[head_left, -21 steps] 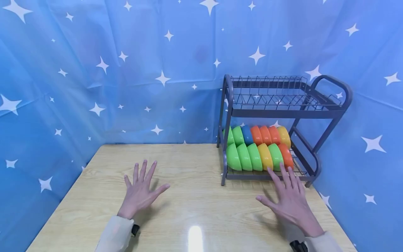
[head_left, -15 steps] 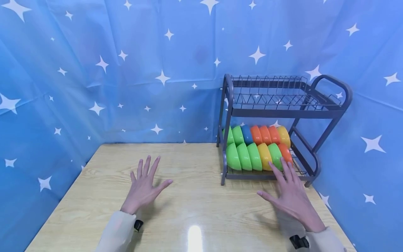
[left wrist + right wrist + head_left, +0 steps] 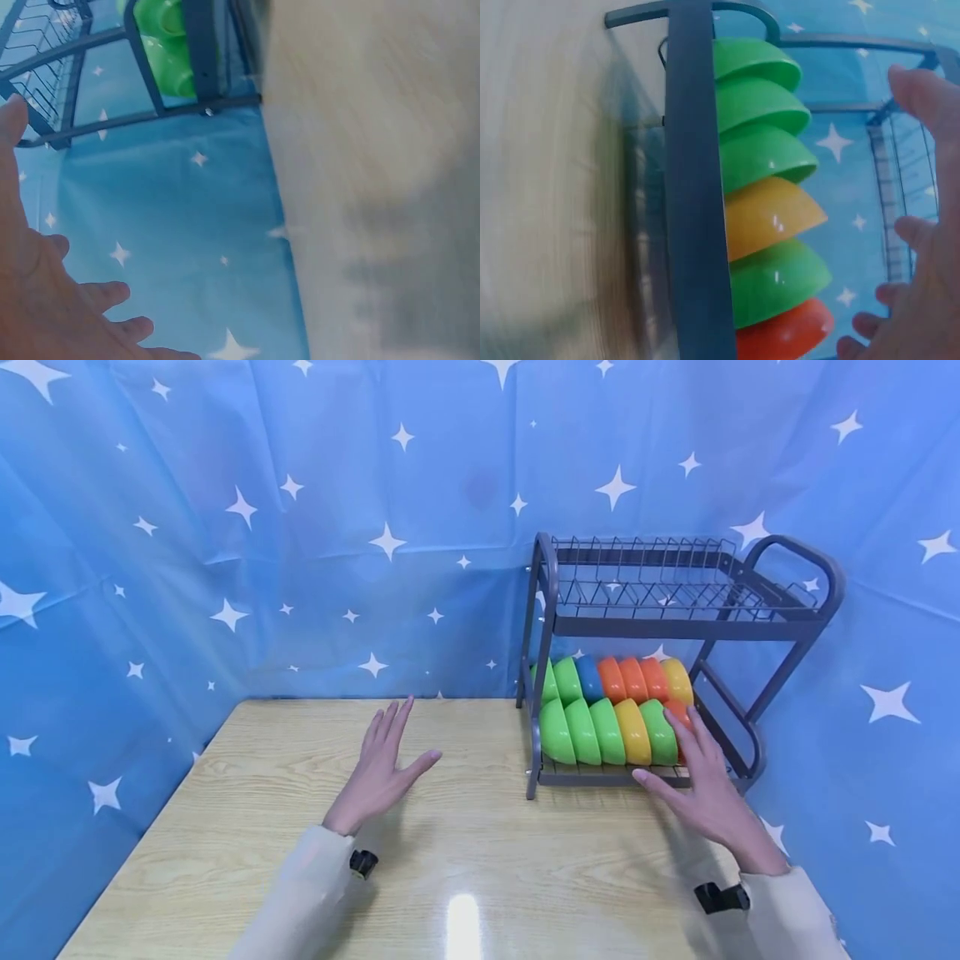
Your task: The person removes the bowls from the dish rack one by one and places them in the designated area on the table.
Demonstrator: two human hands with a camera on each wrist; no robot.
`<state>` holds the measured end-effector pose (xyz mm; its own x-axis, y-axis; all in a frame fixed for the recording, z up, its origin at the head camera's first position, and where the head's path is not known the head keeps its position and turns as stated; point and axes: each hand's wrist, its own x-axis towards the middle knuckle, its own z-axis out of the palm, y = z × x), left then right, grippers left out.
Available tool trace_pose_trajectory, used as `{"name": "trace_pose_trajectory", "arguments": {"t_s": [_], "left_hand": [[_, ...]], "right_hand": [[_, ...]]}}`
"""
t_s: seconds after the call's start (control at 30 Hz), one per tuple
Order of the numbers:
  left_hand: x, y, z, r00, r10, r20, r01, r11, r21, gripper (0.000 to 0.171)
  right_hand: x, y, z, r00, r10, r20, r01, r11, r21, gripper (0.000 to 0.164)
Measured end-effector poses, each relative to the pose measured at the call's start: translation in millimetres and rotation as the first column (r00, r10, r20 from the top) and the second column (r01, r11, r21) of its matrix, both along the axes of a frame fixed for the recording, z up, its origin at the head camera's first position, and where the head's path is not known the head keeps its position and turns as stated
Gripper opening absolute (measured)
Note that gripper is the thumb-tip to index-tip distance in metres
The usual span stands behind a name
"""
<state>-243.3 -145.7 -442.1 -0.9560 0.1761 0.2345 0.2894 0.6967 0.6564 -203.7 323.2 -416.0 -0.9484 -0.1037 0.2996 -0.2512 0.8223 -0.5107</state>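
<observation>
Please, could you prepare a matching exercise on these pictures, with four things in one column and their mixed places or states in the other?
Things:
1. blue bowl
2. left grip
3. rack
4. right grip

Places or states:
A. close to the front row of bowls
B. dark, with two tiers
C. over the table, farther left than everything else listed
D. in the back row, beside an orange bowl

Pairs: 1-D, 2-C, 3-B, 4-A

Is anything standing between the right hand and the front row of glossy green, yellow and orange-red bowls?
Only the low front rail of the dark metal rack, covering the lower edges of the front-row bowls in the right wrist view. Above it, nothing visible separates the right hand from them.
</observation>
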Motion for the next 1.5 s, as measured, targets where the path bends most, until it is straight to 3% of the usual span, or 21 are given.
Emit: {"name": "trace_pose_trajectory", "arguments": {"t_s": [0.2,0.4,0.7,0.87,1.2,1.5], "left_hand": [[-13.6,23,18.1,0.997,-0.061,-0.039,0.065,0.993,0.099,0.092],[-24.9,42,32.8,0.99,-0.103,-0.095,0.115,0.984,0.139,0.089],[-39.9,71,51.8,0.988,-0.132,-0.079,0.147,0.959,0.241,0.084],[-47.9,86,59.7,0.989,-0.128,-0.067,0.143,0.941,0.305,0.084],[-69.0,113,76.0,0.976,-0.171,-0.137,0.213,0.889,0.405,0.08],[-83.4,142,88.8,0.963,-0.215,-0.163,0.266,0.856,0.443,0.063]], "right_hand": [[-15.7,9,4.6,1.0,-0.011,0.0,0.011,0.999,-0.052,0.098],[-24.1,15,10.0,0.997,-0.042,0.067,0.046,0.998,-0.053,0.097],[-34.3,30,7.7,0.996,-0.016,0.084,0.031,0.981,-0.189,0.092],[-39.0,34,6.5,0.99,-0.037,0.139,0.071,0.965,-0.254,0.088],[-46.1,40,1.0,0.976,-0.143,0.165,0.183,0.948,-0.26,0.078],[-46.9,46,-7.5,0.951,-0.238,0.197,0.279,0.937,-0.213,0.075]]}}
